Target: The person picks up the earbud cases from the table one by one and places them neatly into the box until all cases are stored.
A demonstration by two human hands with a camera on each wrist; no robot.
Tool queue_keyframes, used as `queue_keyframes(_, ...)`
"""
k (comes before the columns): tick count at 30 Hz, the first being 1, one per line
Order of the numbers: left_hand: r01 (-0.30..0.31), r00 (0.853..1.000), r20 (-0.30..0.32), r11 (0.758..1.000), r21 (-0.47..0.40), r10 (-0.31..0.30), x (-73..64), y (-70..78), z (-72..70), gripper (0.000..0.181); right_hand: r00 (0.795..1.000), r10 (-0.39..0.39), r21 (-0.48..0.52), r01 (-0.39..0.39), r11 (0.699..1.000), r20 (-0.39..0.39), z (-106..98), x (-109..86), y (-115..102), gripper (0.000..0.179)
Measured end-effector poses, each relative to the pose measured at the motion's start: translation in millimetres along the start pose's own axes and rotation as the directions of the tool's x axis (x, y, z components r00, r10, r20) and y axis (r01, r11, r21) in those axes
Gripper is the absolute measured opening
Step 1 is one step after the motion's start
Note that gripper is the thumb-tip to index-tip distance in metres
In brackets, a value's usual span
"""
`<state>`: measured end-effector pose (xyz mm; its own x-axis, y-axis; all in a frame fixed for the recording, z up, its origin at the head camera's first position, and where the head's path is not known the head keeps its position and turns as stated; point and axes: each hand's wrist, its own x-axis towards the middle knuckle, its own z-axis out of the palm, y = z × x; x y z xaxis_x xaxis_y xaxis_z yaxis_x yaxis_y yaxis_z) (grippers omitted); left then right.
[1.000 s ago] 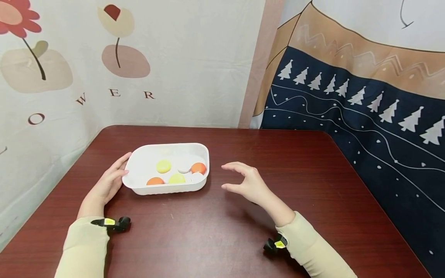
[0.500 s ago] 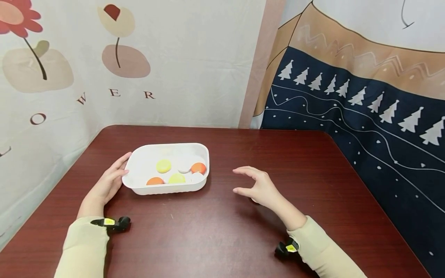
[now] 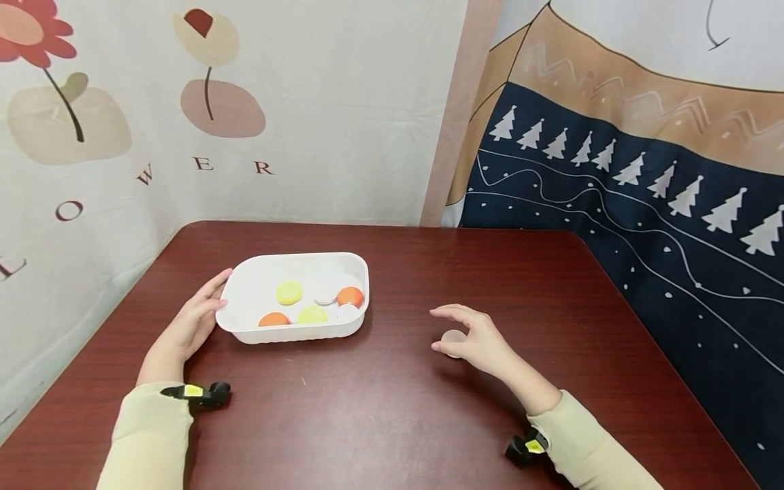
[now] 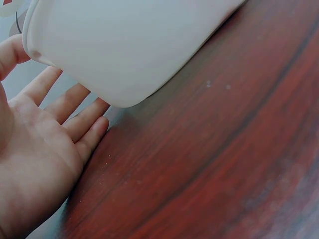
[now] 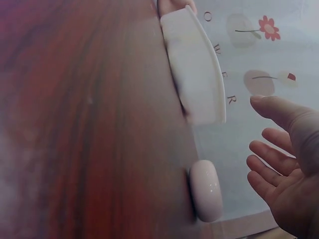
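My left hand (image 3: 186, 327) touches the left end of a white rectangular tray (image 3: 263, 331). In the left wrist view, its fingers (image 4: 75, 102) lie nearly straight along the tray's end, with the thumb at the rim. Inside the tray lie round pieces: yellow ones (image 3: 288, 292), orange ones (image 3: 350, 297) and white ones (image 3: 324, 297). To the right of the tray, my right hand (image 3: 480, 341) hovers with thumb and fingers spread apart. Partly hidden behind its thumb is a thick white round piece (image 5: 205, 190) with rounded edges, which stays apart from the hand on the table.
The dark red-brown wooden table (image 3: 343, 422) reaches back to a pale curtain (image 3: 343, 122) with flower prints. At the right hangs a navy cloth (image 3: 588, 204) with white trees. A black wrist camera (image 3: 211, 395) sits on each sleeve.
My right hand has moved right and toward me, away from the tray, and the white round piece has come into view behind its thumb. The left hand and the tray have stayed put.
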<state>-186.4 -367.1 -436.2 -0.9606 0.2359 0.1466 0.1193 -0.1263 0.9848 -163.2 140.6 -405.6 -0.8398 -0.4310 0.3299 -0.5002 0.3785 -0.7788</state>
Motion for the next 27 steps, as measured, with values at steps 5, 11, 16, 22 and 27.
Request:
queue_keyframes(5,0.004,1.000,-0.001,1.000,0.002,-0.004,0.5,0.1,-0.1,0.061,1.000,-0.025,-0.044,0.026,0.999,0.009,-3.6,-3.8,9.2,0.048)
queue_keyframes(11,-0.001,1.000,0.000,1.000,0.003,0.001,0.8,0.2,-0.4,0.061,0.999,-0.003,-0.048,0.005,0.999,0.044,-7.7,-6.0,18.8,0.050)
queue_keyframes(16,0.001,1.000,0.001,1.000,0.000,-0.001,0.6,-0.1,-0.2,0.061,0.997,0.018,-0.056,-0.014,0.998,0.068,-9.6,-7.0,24.3,0.051)
queue_keyframes(22,0.003,1.000,-0.003,1.000,0.006,-0.003,0.6,0.2,0.6,0.061,0.994,0.060,-0.064,-0.054,0.996,0.094,-9.7,-7.4,25.0,0.052)
queue_keyframes(27,-0.002,1.000,-0.002,1.000,0.003,0.002,0.1,0.3,0.5,0.061,0.988,0.082,-0.050,-0.076,0.996,0.131,-11.4,-7.0,7.4,0.050)
